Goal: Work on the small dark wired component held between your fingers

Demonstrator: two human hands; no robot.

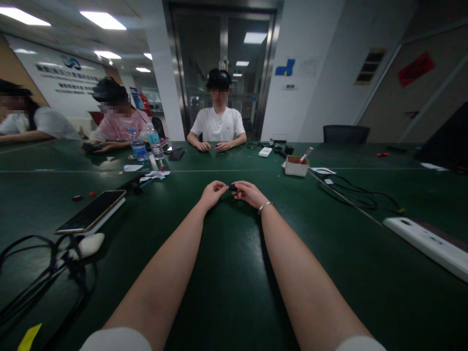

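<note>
I pinch a small black piece between the thumb and fingers of my right hand, while the fingertips of my left hand close on its other end; the piece sits between my two hands, just above the green table. Beyond my grip and to its right stands a small open box, its walls pale and its inside reddish; a slim pen-like stick leans in it, the upper end jutting past the rim. How much else lies in there I cannot tell. Beyond my grip to the left, two clear plastic bottles stand side by side, one with a blue label and the other just to its right, both upright; I cannot make out how full they are.
</note>
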